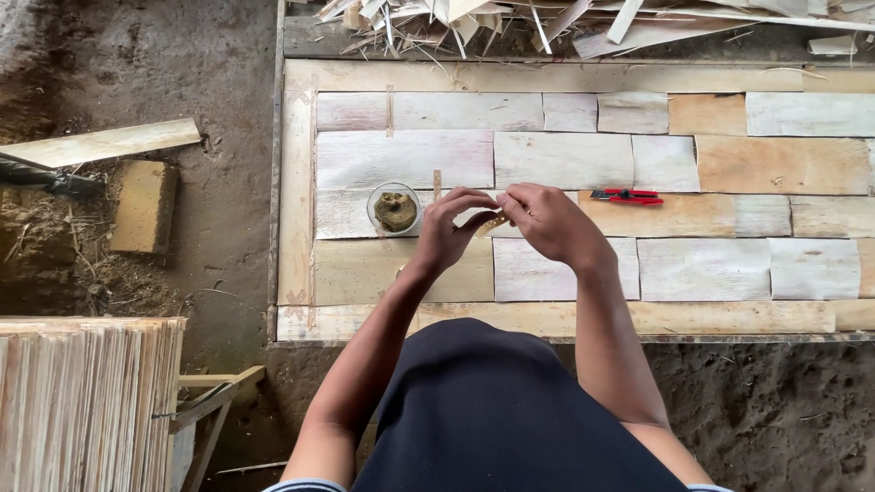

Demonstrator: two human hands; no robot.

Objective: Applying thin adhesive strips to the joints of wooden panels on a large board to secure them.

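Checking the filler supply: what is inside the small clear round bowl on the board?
The small clear round bowl holds a yellowish-brown lump; what lies beneath the lump is hidden.

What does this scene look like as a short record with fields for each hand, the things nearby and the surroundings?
left hand: pinches one end of a small tan strip
right hand: pinches the strip's other end
work surface: veneer sheets pieced together flat
near left hand: clear bowl of brownish paste
near right hand: red cutter lying on the veneer
far edge: wood scraps
lower left: stacked thin sheets
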